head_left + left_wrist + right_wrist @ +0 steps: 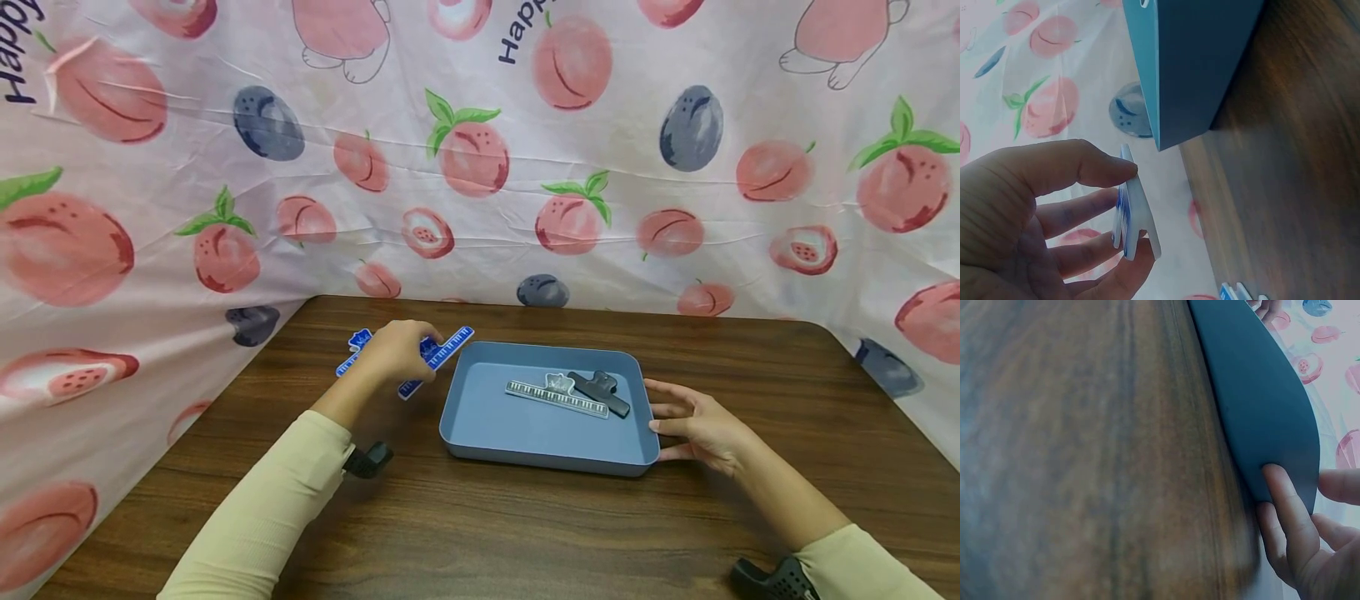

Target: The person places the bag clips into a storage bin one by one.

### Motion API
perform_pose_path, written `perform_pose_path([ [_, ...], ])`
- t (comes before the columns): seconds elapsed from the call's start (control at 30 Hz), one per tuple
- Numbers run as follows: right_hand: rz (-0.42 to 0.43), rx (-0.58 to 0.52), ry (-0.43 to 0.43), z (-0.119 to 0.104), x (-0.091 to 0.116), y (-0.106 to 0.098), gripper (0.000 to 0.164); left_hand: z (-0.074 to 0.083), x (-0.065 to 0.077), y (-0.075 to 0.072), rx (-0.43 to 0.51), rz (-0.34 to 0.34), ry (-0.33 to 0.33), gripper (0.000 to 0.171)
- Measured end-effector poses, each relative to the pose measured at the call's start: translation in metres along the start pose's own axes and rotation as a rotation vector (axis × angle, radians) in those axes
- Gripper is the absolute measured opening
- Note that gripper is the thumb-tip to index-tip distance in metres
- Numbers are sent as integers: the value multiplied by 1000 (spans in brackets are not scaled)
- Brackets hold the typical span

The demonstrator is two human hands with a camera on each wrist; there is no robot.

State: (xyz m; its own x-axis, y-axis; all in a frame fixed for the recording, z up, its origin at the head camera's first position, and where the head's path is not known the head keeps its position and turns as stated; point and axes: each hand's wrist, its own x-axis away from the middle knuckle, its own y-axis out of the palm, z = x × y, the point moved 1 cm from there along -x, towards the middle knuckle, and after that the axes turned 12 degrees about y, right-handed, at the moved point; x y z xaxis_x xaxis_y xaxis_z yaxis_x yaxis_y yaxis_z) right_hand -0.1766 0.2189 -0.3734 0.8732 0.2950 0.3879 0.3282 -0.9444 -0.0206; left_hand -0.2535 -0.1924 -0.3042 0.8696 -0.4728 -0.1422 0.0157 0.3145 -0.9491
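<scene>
Pinching, with left hand [397, 350], blue clip [453, 342] at centre-left; touching tray [502, 429] with spread right hand [705, 429], centre-right; best braced lightly.

It's smooth, matt plastic on the centre-frame tray [495, 429], see-through plastic on the piano-key clip [557, 399] inside, wood grain streaking the table [525, 542] below, creased cloth backdrop [480, 275] up top!

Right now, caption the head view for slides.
Left hand gripping blue keyboard clip; right hand touching blue tray holding clear keyboard clip and black clip.
</scene>
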Motion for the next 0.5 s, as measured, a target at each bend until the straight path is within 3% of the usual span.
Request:
perform_pose_path([
  [0.5,15,4,3,1,0,1,80,17,-14,0,8,-24,49,49],
])
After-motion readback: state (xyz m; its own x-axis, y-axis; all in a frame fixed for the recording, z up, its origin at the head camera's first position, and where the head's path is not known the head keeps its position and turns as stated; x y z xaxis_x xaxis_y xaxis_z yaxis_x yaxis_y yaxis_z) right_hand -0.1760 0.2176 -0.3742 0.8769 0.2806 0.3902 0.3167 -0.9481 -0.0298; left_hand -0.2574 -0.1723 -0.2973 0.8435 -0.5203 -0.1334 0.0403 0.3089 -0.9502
